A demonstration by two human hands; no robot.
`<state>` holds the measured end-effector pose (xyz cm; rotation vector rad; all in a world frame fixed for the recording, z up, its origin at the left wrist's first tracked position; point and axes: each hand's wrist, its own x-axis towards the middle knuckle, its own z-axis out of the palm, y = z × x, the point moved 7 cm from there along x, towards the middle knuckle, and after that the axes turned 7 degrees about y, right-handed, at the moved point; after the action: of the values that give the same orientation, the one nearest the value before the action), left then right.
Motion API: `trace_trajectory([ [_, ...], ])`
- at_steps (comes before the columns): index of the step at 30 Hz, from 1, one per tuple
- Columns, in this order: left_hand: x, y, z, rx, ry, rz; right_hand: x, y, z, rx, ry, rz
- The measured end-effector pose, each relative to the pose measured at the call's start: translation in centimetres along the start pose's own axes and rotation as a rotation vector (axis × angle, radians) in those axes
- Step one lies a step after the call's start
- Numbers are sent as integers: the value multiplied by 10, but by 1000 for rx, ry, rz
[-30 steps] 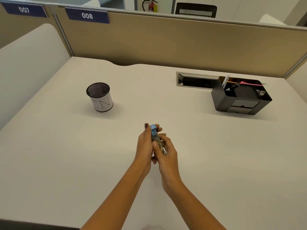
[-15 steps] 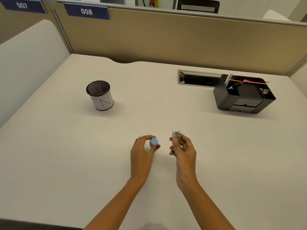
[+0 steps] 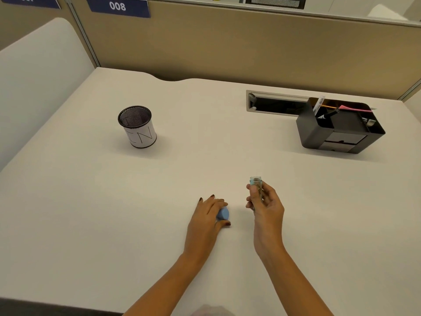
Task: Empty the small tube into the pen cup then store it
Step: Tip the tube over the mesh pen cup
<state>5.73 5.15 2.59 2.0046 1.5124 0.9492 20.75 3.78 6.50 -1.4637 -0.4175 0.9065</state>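
My right hand [image 3: 265, 207] holds the small clear tube [image 3: 256, 183] upright at the near middle of the desk; its top is uncapped and dark bits show inside. My left hand [image 3: 208, 218] lies low on the desk just left of it, fingers around the blue cap [image 3: 222, 213], which sits at or on the surface. The pen cup [image 3: 137, 126], black mesh with a white paper band, stands upright and apart at the far left. A black desk organiser [image 3: 337, 131] stands at the far right.
A recessed cable slot [image 3: 273, 102] lies in the desk just left of the organiser, which holds pens and a pink item. Tan partition panels close the back, and a white divider [image 3: 34, 76] runs along the left side.
A second ago both hands held the capped tube together. The cap came off in my left hand, which has dropped to the desk, while my right hand carried the open tube rightward.
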Motion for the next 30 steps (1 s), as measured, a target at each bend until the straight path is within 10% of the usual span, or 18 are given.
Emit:
trace_trajectory([
  [7,-2,-2,-14,-93,-14,1,3,-3,10,4,-59,20],
  [20,66,-99,-130,-79,563,-313,15,-15,128,105,-322,136],
  [30,132,-161,-156,-255,666,-416,32,-33,246,87,-422,76],
])
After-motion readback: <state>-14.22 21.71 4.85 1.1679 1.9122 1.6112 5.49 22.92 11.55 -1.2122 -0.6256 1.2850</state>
